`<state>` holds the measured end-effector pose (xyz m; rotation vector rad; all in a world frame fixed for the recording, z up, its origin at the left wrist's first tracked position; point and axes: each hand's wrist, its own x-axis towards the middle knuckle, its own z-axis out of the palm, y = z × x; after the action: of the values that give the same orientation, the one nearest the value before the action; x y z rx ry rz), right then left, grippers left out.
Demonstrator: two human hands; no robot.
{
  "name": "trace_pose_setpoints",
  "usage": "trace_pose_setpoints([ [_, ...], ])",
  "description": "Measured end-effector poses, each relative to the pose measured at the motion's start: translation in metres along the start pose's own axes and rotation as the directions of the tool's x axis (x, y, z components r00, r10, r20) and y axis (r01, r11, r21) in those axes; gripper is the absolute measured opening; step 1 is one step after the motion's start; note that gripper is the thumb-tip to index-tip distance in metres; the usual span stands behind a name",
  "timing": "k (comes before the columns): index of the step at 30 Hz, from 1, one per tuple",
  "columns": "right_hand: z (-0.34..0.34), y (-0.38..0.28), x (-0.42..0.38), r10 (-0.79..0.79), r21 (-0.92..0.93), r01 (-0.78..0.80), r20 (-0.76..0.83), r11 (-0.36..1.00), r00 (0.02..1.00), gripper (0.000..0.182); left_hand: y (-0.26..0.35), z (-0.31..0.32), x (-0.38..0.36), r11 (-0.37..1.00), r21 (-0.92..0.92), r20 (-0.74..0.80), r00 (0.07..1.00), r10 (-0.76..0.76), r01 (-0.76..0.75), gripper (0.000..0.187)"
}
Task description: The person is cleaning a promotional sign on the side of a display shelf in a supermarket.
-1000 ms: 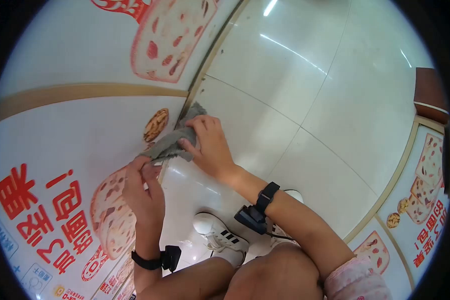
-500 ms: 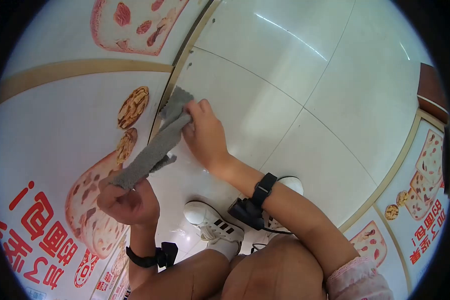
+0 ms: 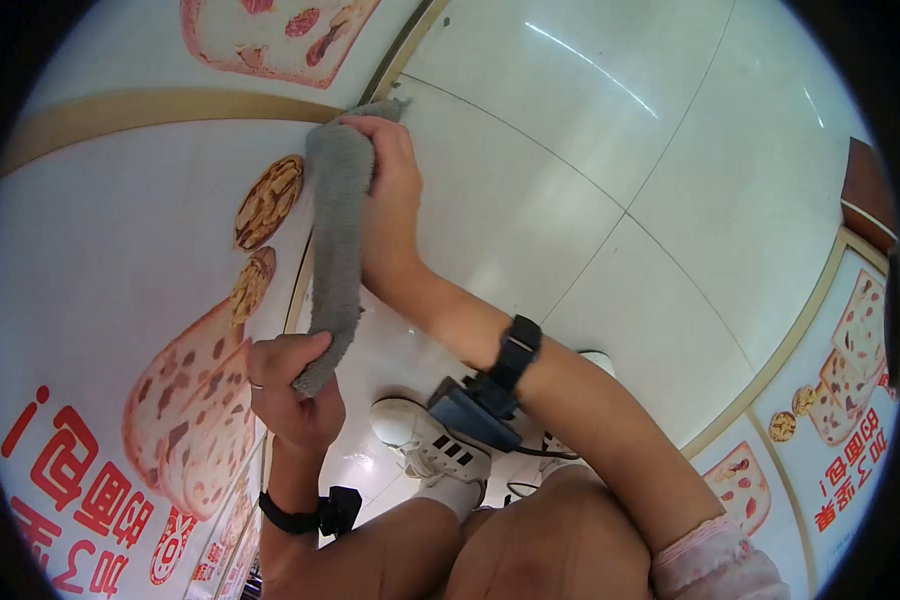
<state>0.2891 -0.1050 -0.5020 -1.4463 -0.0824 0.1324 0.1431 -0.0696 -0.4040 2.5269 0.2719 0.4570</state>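
Observation:
A grey cloth point(image 3: 335, 240) is stretched in a long strip along the foot of a white panel printed with bread pictures point(image 3: 150, 260). My right hand point(image 3: 388, 195) grips the far end of the cloth, up near the seam where the panel meets the floor. My left hand point(image 3: 290, 390) is closed on the near end, lower down against the panel. Both wrists wear black bands with small devices.
Glossy white floor tiles point(image 3: 610, 140) spread to the right. My white sneakers point(image 3: 425, 445) and bare knees are at the bottom. Another printed panel point(image 3: 840, 400) stands at the right edge, with a brown object point(image 3: 865, 190) above it.
The cloth went from bunched to pulled out long. My right hand moved up and away along the panel's base, while my left hand kept the near end and shifted slightly right.

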Motion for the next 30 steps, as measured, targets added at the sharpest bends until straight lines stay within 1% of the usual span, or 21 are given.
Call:
trace_pose_setpoints([
  [2, 0.017, -0.001, -0.003, 0.146, -0.009, -0.146, -0.044, 0.989, 0.988, 0.031, -0.004, -0.002, -0.005, 0.998, -0.044, -0.023, 0.999, -0.043, 0.042, 0.025],
  [3, 0.018, 0.001, -0.009, 0.145, -0.009, -0.146, -0.045, 0.989, 0.988, 0.031, -0.005, -0.004, -0.008, 0.998, -0.029, -0.020, 0.998, -0.064, 0.063, 0.023],
  [5, 0.017, 0.016, -0.042, 0.353, -0.039, -0.352, 0.176, 0.935, 0.919, 0.029, -0.008, -0.005, -0.014, 0.996, -0.012, -0.017, 0.996, -0.087, 0.087, 0.023],
  [7, 0.026, 0.029, -0.089, 0.304, 0.022, -0.328, 0.325, 0.944, 0.896, 0.034, -0.012, -0.002, -0.025, 0.995, -0.049, -0.086, 0.992, -0.094, 0.090, 0.017],
  [8, 0.027, 0.016, -0.096, 0.328, 0.093, -0.376, 0.330, 0.922, 0.885, 0.036, -0.017, -0.003, -0.034, 0.996, -0.026, -0.058, 0.995, -0.081, 0.080, 0.013],
  [9, 0.029, 0.015, -0.089, 0.328, 0.093, -0.376, 0.328, 0.922, 0.886, 0.036, -0.018, -0.002, -0.032, 0.996, -0.027, -0.057, 0.995, -0.081, 0.080, 0.013],
  [11, 0.031, 0.025, -0.064, 0.242, 0.035, -0.244, 0.053, 0.969, 0.969, 0.037, -0.015, 0.003, -0.029, 0.999, -0.031, -0.123, 0.992, -0.043, 0.039, 0.010],
  [12, 0.026, 0.028, -0.035, 0.216, 0.035, -0.215, -0.017, 0.976, 0.976, 0.033, -0.013, 0.004, -0.027, 0.998, -0.024, -0.126, 0.990, -0.064, 0.061, 0.011],
  [13, 0.023, 0.026, -0.020, 0.220, 0.033, -0.220, -0.013, 0.975, 0.975, 0.033, -0.014, 0.005, -0.026, 0.997, -0.023, -0.125, 0.990, -0.070, 0.068, 0.011],
  [15, 0.017, 0.023, -0.001, 0.329, 0.222, -0.325, 0.020, 0.919, 0.944, 0.032, -0.015, 0.008, -0.022, 0.998, -0.021, -0.102, 0.993, -0.056, 0.054, 0.012],
  [16, 0.013, 0.021, -0.007, 0.314, 0.147, -0.315, 0.032, 0.938, 0.949, 0.032, -0.015, 0.007, -0.020, 0.998, -0.014, -0.087, 0.994, -0.061, 0.060, 0.014],
  [17, 0.013, 0.026, -0.019, 0.310, 0.149, -0.311, 0.035, 0.939, 0.950, 0.032, -0.014, 0.007, -0.021, 0.998, -0.012, -0.091, 0.994, -0.059, 0.058, 0.014],
  [19, 0.016, 0.040, -0.045, 0.267, 0.141, -0.287, 0.146, 0.947, 0.952, 0.035, -0.012, 0.012, -0.027, 0.996, -0.030, -0.067, 0.994, -0.088, 0.086, 0.016],
  [20, 0.017, 0.043, -0.058, 0.328, 0.194, -0.375, 0.236, 0.907, 0.915, 0.035, -0.012, 0.012, -0.027, 0.993, -0.072, -0.035, 0.995, -0.092, 0.090, 0.016],
  [21, 0.018, 0.044, -0.057, 0.329, 0.201, -0.375, 0.229, 0.905, 0.916, 0.035, -0.014, 0.013, -0.031, 0.994, -0.069, -0.028, 0.996, -0.086, 0.084, 0.016],
  [23, 0.017, 0.043, -0.049, 0.339, 0.328, -0.406, 0.243, 0.853, 0.909, 0.041, -0.017, 0.016, -0.037, 0.995, -0.059, -0.022, 0.997, -0.077, 0.076, 0.015],
  [24, 0.018, 0.046, -0.036, 0.341, 0.329, -0.407, 0.241, 0.852, 0.909, 0.041, -0.019, 0.012, -0.036, 0.998, -0.028, 0.000, 0.998, -0.059, 0.059, 0.015],
  [26, 0.013, 0.037, 0.001, 0.327, 0.473, -0.312, 0.051, 0.824, 0.943, 0.034, -0.019, 0.010, -0.040, 0.990, -0.041, -0.027, 0.991, -0.134, 0.133, 0.014],
  [27, 0.013, 0.034, -0.002, 0.325, 0.470, -0.311, 0.053, 0.826, 0.944, 0.034, -0.020, 0.010, -0.040, 0.980, -0.057, -0.069, 0.979, -0.194, 0.190, 0.012],
  [29, 0.014, 0.025, -0.017, 0.217, 0.280, -0.212, 0.014, 0.936, 0.976, 0.033, -0.024, 0.010, -0.045, 0.985, -0.040, -0.095, 0.980, -0.173, 0.169, 0.012],
  [30, 0.016, 0.032, -0.029, 0.217, 0.189, -0.225, 0.061, 0.956, 0.974, 0.031, -0.026, 0.012, -0.046, 0.979, -0.073, -0.097, 0.976, -0.195, 0.189, 0.014],
])
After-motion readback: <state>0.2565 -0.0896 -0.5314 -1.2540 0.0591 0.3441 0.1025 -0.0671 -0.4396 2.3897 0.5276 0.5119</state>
